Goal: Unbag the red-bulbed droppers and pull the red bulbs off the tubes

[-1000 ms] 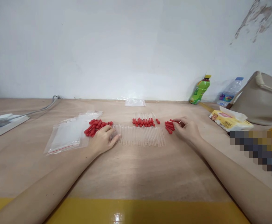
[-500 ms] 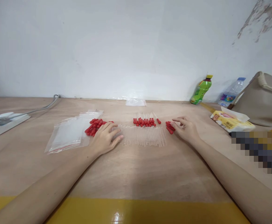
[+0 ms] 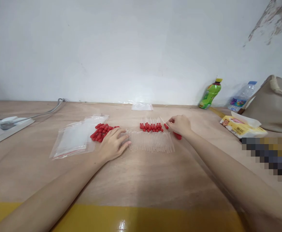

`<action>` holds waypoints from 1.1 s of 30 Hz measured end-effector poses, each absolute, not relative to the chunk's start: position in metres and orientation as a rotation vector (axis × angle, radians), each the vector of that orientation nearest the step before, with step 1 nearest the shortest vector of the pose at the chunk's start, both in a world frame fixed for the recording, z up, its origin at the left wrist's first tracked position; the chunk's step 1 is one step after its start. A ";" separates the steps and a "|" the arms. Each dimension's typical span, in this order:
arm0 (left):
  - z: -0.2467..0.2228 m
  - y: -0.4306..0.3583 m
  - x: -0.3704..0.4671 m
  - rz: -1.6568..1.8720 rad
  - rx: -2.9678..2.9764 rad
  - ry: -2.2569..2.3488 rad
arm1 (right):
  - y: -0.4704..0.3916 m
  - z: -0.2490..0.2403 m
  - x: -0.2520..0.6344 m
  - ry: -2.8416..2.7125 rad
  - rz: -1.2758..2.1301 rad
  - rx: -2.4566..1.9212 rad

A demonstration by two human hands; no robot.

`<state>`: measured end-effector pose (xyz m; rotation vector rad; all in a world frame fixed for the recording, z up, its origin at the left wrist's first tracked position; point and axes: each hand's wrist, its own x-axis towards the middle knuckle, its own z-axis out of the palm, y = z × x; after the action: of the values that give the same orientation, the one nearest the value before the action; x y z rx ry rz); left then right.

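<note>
My left hand (image 3: 114,144) lies on the left end of a row of clear thin tubes (image 3: 150,141), its fingers stretched out and a little apart. Just behind that hand is a heap of red rubber bulbs (image 3: 102,131). Beyond the tubes lie droppers with red bulbs (image 3: 151,127), side by side, their clear stems pointing to the wall. My right hand (image 3: 180,125) has its fingers curled together, fingertips beside a single dropper's red bulb (image 3: 166,126). Whatever those fingers hold is hidden. Some loose red bulbs (image 3: 177,136) lie under the right hand, partly covered.
Clear zip bags (image 3: 70,138) lie left of the heap, and a white power strip (image 3: 20,124) with cables is at far left. A green bottle (image 3: 210,94), a clear bottle (image 3: 242,96), a tissue pack (image 3: 242,126) and a grey bag (image 3: 268,106) stand at right.
My right hand has moved left and slightly away from me, from the loose red bulbs to the single dropper. My left hand stays on the tubes. The view has shifted slightly.
</note>
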<state>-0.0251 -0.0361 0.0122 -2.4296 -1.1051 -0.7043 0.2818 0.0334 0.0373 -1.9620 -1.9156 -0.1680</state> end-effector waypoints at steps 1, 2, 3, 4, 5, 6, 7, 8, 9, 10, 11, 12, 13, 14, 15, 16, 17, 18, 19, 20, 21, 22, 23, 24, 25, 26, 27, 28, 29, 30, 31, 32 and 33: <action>0.012 -0.036 -0.025 -0.705 -2.432 -1.107 | 0.037 0.039 0.277 -1.905 -0.144 -2.047; 0.012 -0.036 -0.025 -0.704 -2.434 -1.111 | 0.041 0.039 0.272 -1.893 -0.128 -2.111; 0.012 -0.037 -0.025 -0.700 -2.436 -1.115 | 0.044 0.039 0.269 -1.883 -0.120 -2.152; 0.013 -0.037 -0.024 -0.695 -2.438 -1.121 | 0.048 0.038 0.266 -1.873 -0.111 -2.174; 0.013 -0.038 -0.024 -0.688 -2.442 -1.126 | 0.051 0.037 0.263 -1.863 -0.099 -2.189; 0.013 -0.038 -0.024 -0.682 -2.445 -1.131 | 0.053 0.035 0.261 -1.851 -0.081 -2.208; 0.013 -0.038 -0.024 -0.676 -2.449 -1.136 | 0.056 0.035 0.260 -1.837 -0.057 -2.227; 0.013 -0.038 -0.024 -0.673 -2.453 -1.136 | 0.058 0.035 0.258 -1.821 -0.033 -2.244; 0.013 -0.038 -0.024 -0.674 -2.457 -1.134 | 0.059 0.036 0.257 -1.802 -0.012 -2.257; 0.013 -0.038 -0.024 -0.677 -2.462 -1.130 | 0.060 0.039 0.257 -1.783 0.003 -2.262; 0.012 -0.037 -0.024 -0.685 -2.465 -1.125 | 0.059 0.042 0.257 -1.766 0.011 -2.256; 0.012 -0.037 -0.024 -0.699 -2.466 -1.121 | 0.058 0.046 0.257 -1.752 0.013 -2.243; 0.012 -0.037 -0.024 -0.712 -2.466 -1.115 | 0.054 0.050 0.258 -1.741 0.013 -2.227; 0.012 -0.037 -0.024 -0.723 -2.466 -1.114 | 0.049 0.054 0.259 -1.741 0.007 -2.180; 0.012 -0.037 -0.024 -0.731 -2.465 -1.112 | 0.042 0.057 0.260 -1.755 -0.003 -2.107; 0.012 -0.037 -0.023 -0.743 -2.461 -1.112 | 0.033 0.058 0.261 -1.780 -0.016 -2.015; 0.012 -0.038 -0.022 -0.760 -2.451 -1.113 | 0.022 0.056 0.261 -1.829 -0.052 -1.791; 0.012 -0.039 -0.020 -0.788 -2.435 -1.111 | 0.010 0.052 0.261 -1.899 -0.091 -1.575; 0.012 -0.040 -0.018 -0.828 -2.414 -1.101 | -0.002 0.046 0.261 -1.982 -0.133 -1.397; 0.011 -0.042 -0.015 -0.873 -2.392 -1.083 | -0.014 0.038 0.260 -2.031 -0.193 -1.263; 0.011 -0.043 -0.012 -0.908 -2.374 -1.055 | -0.025 0.029 0.258 -2.077 -0.242 -1.154; 0.010 -0.045 -0.008 -0.927 -2.366 -1.020 | -0.035 0.021 0.256 -2.111 -0.280 -1.078; 0.010 -0.046 -0.005 -0.928 -2.371 -0.977 | -0.043 0.013 0.253 -2.111 -0.320 -1.021; 0.009 -0.048 -0.002 -0.915 -2.386 -0.931 | -0.049 0.006 0.251 -2.115 -0.361 -0.971; 0.009 -0.049 0.002 -0.893 -2.408 -0.885 | -0.054 0.001 0.249 -2.127 -0.390 -0.922; 0.008 -0.049 0.005 -0.872 -2.428 -0.840 | -0.056 -0.002 0.247 -2.136 -0.408 -0.879; 0.008 -0.050 0.008 -0.859 -2.445 -0.798 | -0.057 -0.004 0.245 -2.147 -0.415 -0.841; 0.008 -0.051 0.011 -0.851 -2.454 -0.761 | -0.058 -0.005 0.244 -2.156 -0.411 -0.808; 0.009 -0.051 0.013 -0.849 -2.450 -0.725 | -0.057 -0.005 0.243 -2.161 -0.402 -0.780; 0.009 -0.051 0.015 -0.850 -2.438 -0.693 | -0.057 -0.005 0.242 -2.162 -0.391 -0.760; 0.009 -0.051 0.017 -0.851 -2.420 -0.661 | -0.056 -0.005 0.241 -2.164 -0.379 -0.743; 0.009 -0.051 0.019 -0.848 -2.404 -0.628 | -0.055 -0.005 0.240 -2.170 -0.366 -0.729; 0.009 -0.051 0.021 -0.838 -2.393 -0.596 | -0.055 -0.005 0.239 -2.181 -0.352 -0.717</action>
<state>0.0211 -0.0512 0.0085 -2.3926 -0.5963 -0.8378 0.2392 -0.0549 -0.0048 -0.7170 -2.1807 -0.3521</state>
